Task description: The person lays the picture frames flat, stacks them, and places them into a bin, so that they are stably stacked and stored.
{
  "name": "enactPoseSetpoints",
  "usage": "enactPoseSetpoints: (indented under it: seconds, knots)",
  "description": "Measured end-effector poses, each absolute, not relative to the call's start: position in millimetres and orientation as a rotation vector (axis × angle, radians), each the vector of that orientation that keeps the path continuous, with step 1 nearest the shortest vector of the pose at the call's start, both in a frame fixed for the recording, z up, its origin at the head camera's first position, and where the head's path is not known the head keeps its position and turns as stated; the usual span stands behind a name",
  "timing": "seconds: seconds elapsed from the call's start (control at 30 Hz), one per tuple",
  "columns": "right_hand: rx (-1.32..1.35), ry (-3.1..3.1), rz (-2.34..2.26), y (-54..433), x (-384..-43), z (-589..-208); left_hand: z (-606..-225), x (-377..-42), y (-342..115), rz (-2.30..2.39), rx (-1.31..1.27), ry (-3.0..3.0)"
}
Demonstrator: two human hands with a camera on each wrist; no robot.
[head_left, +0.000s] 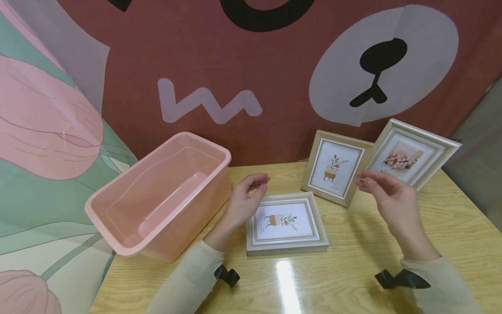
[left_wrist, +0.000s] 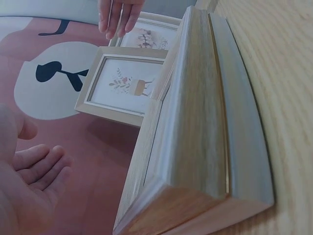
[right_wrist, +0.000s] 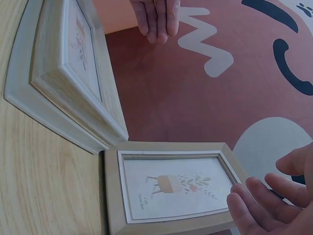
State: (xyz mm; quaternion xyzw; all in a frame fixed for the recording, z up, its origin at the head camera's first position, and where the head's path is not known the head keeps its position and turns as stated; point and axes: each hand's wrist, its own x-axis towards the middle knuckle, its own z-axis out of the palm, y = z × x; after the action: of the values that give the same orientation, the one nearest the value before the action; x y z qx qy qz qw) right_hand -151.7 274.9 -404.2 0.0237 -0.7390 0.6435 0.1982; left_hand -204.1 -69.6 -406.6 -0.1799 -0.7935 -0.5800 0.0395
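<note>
I have the left hand [head_left: 244,199], fingers relaxed, near the left edge of the lying frame [head_left: 288,224] on the table [head_left: 337,279]. Right of the lying frame, my right hand [head_left: 394,203], equally loose, hovers near the tan frame [head_left: 335,172]; the silver frame [head_left: 409,152] stands farther right.

Around the flat frame [head_left: 288,224], a hand could cross the table [head_left: 333,270] at 4 to 6 o'clock. The tub [head_left: 198,216] blocks 9 to 10, though its top lies open from above. The wall [head_left: 266,135] bars 12, the upright frame [head_left: 333,171] 1, the far frame [head_left: 425,152] 2. The left hand [head_left: 242,203] occupies the gap beside the tub; the right hand [head_left: 397,205] obstructs nearly 3.
</note>
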Motion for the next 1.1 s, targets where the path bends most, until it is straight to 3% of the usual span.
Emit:
enactPoseSetpoints:
  seconds: [0.73, 1.1]
  knots:
    - [-0.049, -1.940, 1.955, 293, -165, -406, -404, -207, -53, -1.717, -0.626, -2.487]
    - [-0.208, -2.187, 1.650, 300, -173, -407, -403, -210, -48, -1.696, -0.651, -2.532]
